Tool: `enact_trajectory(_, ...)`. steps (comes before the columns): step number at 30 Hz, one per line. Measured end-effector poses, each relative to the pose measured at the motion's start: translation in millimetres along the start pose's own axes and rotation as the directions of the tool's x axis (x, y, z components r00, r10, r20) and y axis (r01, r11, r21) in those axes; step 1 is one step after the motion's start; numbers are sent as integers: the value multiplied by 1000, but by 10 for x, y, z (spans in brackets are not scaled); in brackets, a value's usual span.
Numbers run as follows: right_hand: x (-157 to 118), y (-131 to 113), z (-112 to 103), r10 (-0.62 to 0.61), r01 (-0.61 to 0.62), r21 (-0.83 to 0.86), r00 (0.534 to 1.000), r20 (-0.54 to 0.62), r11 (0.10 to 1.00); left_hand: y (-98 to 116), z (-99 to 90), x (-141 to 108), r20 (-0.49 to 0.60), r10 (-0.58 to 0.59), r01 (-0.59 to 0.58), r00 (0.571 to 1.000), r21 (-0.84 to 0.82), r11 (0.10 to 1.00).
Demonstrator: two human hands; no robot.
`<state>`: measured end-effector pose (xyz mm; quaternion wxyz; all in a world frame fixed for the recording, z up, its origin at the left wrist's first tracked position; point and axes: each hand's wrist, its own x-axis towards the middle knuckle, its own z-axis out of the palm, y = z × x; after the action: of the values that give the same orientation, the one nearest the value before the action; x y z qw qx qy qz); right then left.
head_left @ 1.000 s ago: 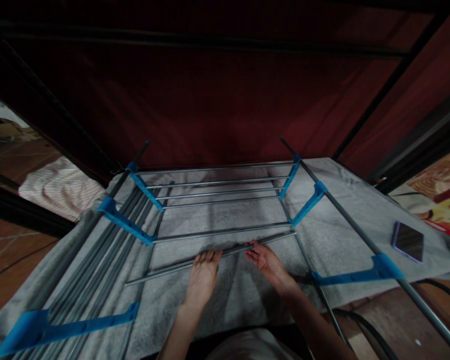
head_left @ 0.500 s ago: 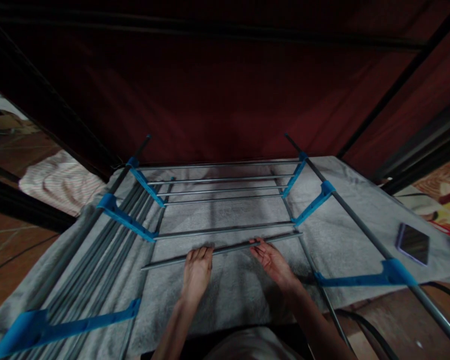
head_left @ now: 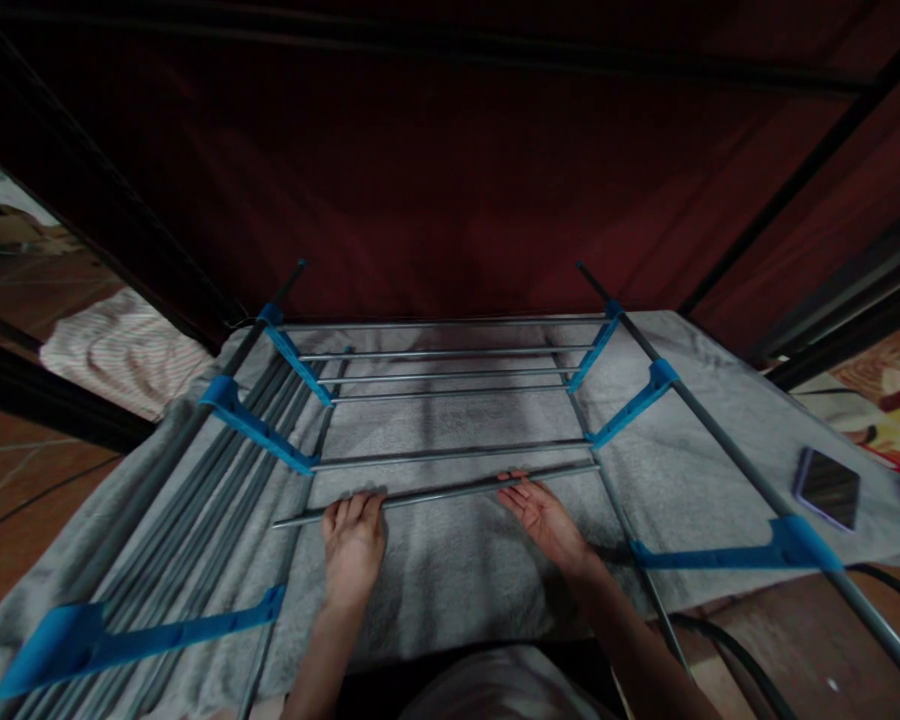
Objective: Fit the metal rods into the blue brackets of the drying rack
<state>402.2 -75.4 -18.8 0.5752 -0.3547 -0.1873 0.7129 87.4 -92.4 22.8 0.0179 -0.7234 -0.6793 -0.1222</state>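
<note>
The left hand (head_left: 354,540) is wrapped over a loose metal rod (head_left: 439,494) close to its left end. The right hand (head_left: 544,520) has its fingers partly spread at the same rod, right of its middle; whether it grips the rod or only touches it, I cannot tell.

The rod lies slightly slanted, its right end farther away than its left, on the near side of the crossbars (head_left: 450,457) of a metal rack. Its left end reaches past the rack's inner left pole (head_left: 319,430), and its right end is at the inner right pole (head_left: 613,512).

Blue brackets (head_left: 262,430) join the inner poles to the outer left pole (head_left: 161,470) and outer right pole (head_left: 727,445). More rods (head_left: 180,505) lie side by side at the left. Underneath is a gray cloth (head_left: 457,580), with a phone (head_left: 829,487) on it at the right. A dark red panel (head_left: 450,200) stands at the far side.
</note>
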Motion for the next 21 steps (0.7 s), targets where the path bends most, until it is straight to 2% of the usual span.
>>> enact_trajectory(4,-30,-55,-19,56,-56,0,997,55,998,107,-53,-9,-56,-100,103,993,55,993)
enact_trajectory(8,-34,-77,-38,71,-72,9,995,69,997,117,-130,-25,-123,-185,196,975,78,978)
enact_trajectory(11,-25,-75,-46,71,-72,14,995,65,997,86,-118,-58,-97,-219,221,971,5,975)
enact_trajectory(14,-19,-71,-49,72,-73,12,995,73,997,61,-50,-81,-29,-363,359,932,-92,929)
enact_trajectory(16,-18,-70,-50,68,-70,10,994,82,998,45,12,-64,10,-441,430,897,-243,869)
enact_trajectory(18,-16,-69,-53,64,-65,13,994,86,998,29,76,-17,30,-482,435,876,-482,760)
enact_trajectory(21,-12,-66,-57,65,-68,32,994,87,997,17,158,73,81,-543,385,836,-791,475)
